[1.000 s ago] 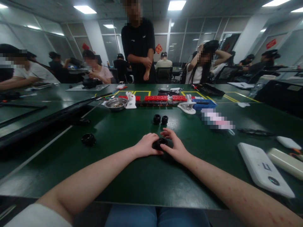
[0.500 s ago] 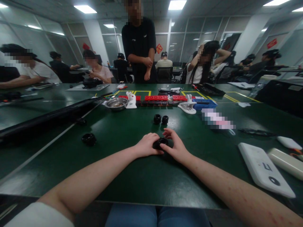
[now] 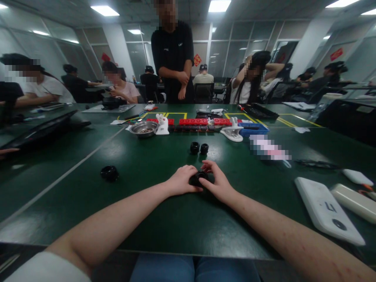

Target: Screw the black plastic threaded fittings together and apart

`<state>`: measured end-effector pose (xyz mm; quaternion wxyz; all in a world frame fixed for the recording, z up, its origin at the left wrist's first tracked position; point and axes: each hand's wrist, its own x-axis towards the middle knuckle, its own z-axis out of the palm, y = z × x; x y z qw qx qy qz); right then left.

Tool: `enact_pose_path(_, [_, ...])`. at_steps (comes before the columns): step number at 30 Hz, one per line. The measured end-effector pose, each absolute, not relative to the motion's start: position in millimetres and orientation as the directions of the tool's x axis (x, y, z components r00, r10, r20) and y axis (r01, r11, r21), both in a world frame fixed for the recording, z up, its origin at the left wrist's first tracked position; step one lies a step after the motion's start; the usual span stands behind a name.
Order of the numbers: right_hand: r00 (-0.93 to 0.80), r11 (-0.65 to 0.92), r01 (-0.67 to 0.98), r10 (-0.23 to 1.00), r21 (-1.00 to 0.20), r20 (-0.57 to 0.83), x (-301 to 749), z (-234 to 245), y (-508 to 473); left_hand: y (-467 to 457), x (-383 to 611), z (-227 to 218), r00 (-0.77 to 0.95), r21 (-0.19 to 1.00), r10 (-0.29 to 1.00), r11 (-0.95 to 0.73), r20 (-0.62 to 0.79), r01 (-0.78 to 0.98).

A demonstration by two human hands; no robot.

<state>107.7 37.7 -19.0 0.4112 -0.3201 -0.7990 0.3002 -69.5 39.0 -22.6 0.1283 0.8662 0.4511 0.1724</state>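
A black round hollow fitting (image 3: 201, 176) is on the green table in front of me, between my two hands. My left hand (image 3: 184, 179) is closed around its left side, thumb nearest me and fingers behind. My right hand (image 3: 217, 179) curves around the right side, its thumb on the near rim; the fingertips behind are partly hidden. Farther up the table stand two more black fittings, a larger one (image 3: 194, 147) and a smaller one (image 3: 204, 149). Another black hollow fitting (image 3: 109, 173) lies to the left.
A metal bowl (image 3: 143, 129) with small parts, white clamps (image 3: 233, 131), red strips (image 3: 194, 122) and a blue tray (image 3: 254, 129) line the back. At right lie a white case (image 3: 329, 211) and a beige one (image 3: 354, 201). A person (image 3: 173, 58) stands across the table.
The long black object at the left has moved away to the left, and another person's hand now shows at the left edge. My hands and the fitting look almost unmoved.
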Motion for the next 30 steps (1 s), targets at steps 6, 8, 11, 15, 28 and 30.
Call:
enact_pose_path(6, [-0.401, 0.591, 0.35, 0.796, -0.727, 0.454, 108.1, -23.5, 40.7, 38.1, -69.6, -22.2, 0.532, 0.382, 0.827, -0.558, 0.182, 0.737])
enact_pose_path(8, [-0.441, 0.609, 0.293, 0.77, -0.737, 0.461, 109.0, -21.8, 39.9, 37.5, -69.6, -21.0, 0.534, 0.381, 0.826, -0.559, 0.181, 0.737])
enact_pose_path(11, [-0.474, 0.617, 0.244, 0.749, -0.749, 0.463, 110.2, -19.5, 38.7, 37.1, -69.6, -20.4, 0.538, 0.378, 0.823, -0.564, 0.183, 0.734])
enact_pose_path(15, [-0.403, 0.612, 0.313, 0.778, -0.726, 0.482, 110.0, -20.8, 40.1, 37.6, -69.6, -21.8, 0.531, 0.381, 0.827, -0.558, 0.184, 0.737])
enact_pose_path(28, [-0.467, 0.635, 0.284, 0.746, -0.718, 0.475, 110.7, -18.7, 38.2, 38.2, -68.4, -21.1, 0.537, 0.373, 0.824, -0.563, 0.181, 0.737])
enact_pose_path(30, [-0.434, 0.632, 0.315, 0.759, -0.707, 0.485, 111.0, -19.8, 38.9, 38.9, -68.9, -22.8, 0.534, 0.368, 0.824, -0.564, 0.189, 0.74])
